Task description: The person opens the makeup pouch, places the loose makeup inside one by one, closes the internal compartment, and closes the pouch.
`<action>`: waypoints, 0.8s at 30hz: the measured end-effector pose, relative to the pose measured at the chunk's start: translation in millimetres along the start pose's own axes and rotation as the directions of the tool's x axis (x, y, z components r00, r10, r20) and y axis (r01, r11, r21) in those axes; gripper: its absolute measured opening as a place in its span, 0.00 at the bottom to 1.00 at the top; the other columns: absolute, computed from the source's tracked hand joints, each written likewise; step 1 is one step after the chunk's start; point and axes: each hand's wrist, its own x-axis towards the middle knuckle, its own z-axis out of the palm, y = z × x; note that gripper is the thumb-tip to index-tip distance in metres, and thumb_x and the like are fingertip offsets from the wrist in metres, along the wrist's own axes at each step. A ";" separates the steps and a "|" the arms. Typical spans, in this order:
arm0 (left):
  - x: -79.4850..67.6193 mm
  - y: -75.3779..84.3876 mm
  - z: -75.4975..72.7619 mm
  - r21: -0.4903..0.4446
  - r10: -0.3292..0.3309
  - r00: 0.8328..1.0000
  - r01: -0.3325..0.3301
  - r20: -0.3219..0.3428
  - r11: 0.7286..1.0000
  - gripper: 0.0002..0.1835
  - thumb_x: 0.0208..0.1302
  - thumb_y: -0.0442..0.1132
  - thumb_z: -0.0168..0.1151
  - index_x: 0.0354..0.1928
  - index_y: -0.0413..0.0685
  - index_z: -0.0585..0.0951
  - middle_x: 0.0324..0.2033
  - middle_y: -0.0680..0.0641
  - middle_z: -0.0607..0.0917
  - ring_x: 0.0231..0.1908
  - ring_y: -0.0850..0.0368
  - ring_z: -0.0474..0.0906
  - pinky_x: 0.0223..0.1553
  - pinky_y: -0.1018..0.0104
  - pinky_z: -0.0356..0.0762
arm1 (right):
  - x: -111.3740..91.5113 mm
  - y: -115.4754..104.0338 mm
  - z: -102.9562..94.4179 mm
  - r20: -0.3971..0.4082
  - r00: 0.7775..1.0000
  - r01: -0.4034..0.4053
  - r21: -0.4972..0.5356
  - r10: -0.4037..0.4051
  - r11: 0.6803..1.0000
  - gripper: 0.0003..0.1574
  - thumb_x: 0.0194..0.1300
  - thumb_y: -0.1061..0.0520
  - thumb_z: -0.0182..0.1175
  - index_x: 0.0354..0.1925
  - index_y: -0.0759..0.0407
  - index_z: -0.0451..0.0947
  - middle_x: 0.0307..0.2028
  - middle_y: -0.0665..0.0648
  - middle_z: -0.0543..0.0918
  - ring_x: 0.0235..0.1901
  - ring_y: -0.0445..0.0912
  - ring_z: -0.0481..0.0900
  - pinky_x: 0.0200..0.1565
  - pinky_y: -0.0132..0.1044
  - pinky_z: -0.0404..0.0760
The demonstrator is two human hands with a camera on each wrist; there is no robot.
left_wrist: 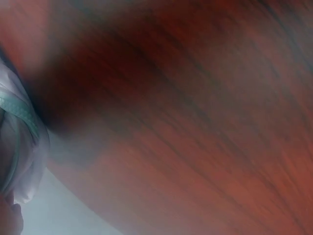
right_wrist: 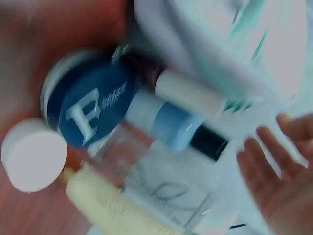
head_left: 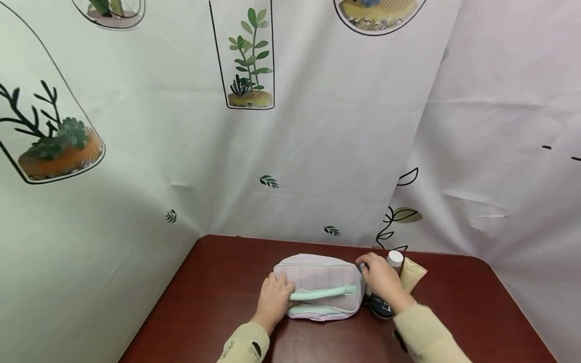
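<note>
A pale pink and white zip pouch [head_left: 322, 277] with mint-green trim and handle lies on the table. My left hand [head_left: 273, 298] grips its left end; the left wrist view catches only a fingertip beside the pouch [left_wrist: 29, 161]. My right hand [head_left: 383, 280] is at the pouch's right end, over a cluster of toiletries. In the right wrist view, this hand [right_wrist: 283, 176] has its fingers extended, just short of a blue bottle [right_wrist: 171, 125] with a black cap. Close to that bottle are a white-capped item [right_wrist: 188, 93] and a clear bottle [right_wrist: 166, 191].
A dark blue round container [right_wrist: 95, 100] with a large white letter, a bottle with a white cap [head_left: 395, 258] and a cream-coloured tube [head_left: 412, 274] stand grouped right of the pouch. The dark red wood table [head_left: 218, 287] meets a plant-print cloth [head_left: 336, 151] behind.
</note>
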 end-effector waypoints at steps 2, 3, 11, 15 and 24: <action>-1.8 -1.9 -0.1 -0.009 -0.007 1.000 0.007 0.010 1.000 0.26 0.25 0.63 0.62 0.19 0.50 0.69 0.23 0.46 0.66 0.25 0.48 0.63 0.23 0.59 0.60 | 14.1 6.0 -1.9 0.170 0.985 -0.022 0.042 0.015 0.999 0.15 0.52 0.67 0.48 0.37 0.55 0.75 0.37 0.53 0.75 0.30 0.44 0.71 0.28 0.37 0.68; -2.9 -2.5 0.1 -0.012 -0.008 1.000 0.008 0.012 1.000 0.26 0.26 0.63 0.62 0.19 0.50 0.69 0.24 0.46 0.66 0.25 0.48 0.62 0.23 0.59 0.60 | 18.9 7.7 -1.3 0.249 0.969 -0.031 0.062 0.015 0.998 0.16 0.53 0.68 0.47 0.39 0.57 0.75 0.39 0.55 0.75 0.32 0.45 0.71 0.29 0.38 0.68; -3.8 -5.6 5.9 -0.027 -0.017 1.000 0.017 -0.009 1.000 0.27 0.25 0.64 0.60 0.19 0.50 0.68 0.24 0.46 0.66 0.24 0.47 0.62 0.22 0.60 0.59 | 34.7 7.8 -1.4 0.352 0.936 -0.027 0.009 0.022 1.000 0.06 0.52 0.62 0.56 0.27 0.53 0.79 0.28 0.51 0.78 0.27 0.42 0.73 0.29 0.36 0.70; -4.1 -6.6 6.8 -0.040 -0.048 0.998 0.050 0.037 0.998 0.27 0.25 0.65 0.60 0.18 0.51 0.67 0.24 0.47 0.65 0.25 0.48 0.61 0.23 0.60 0.59 | 34.6 7.9 -4.9 0.365 0.931 -0.011 0.002 0.009 1.000 0.05 0.56 0.59 0.52 0.25 0.52 0.74 0.24 0.49 0.74 0.22 0.40 0.68 0.25 0.35 0.68; 12.1 -7.9 2.4 -0.063 -0.144 0.933 0.174 0.330 0.983 0.27 0.23 0.68 0.58 0.19 0.56 0.71 0.24 0.49 0.66 0.28 0.48 0.64 0.26 0.59 0.61 | 31.4 9.4 -21.7 0.313 0.945 0.103 -0.013 -0.094 0.995 0.07 0.51 0.61 0.51 0.19 0.53 0.68 0.17 0.46 0.69 0.15 0.38 0.64 0.21 0.32 0.64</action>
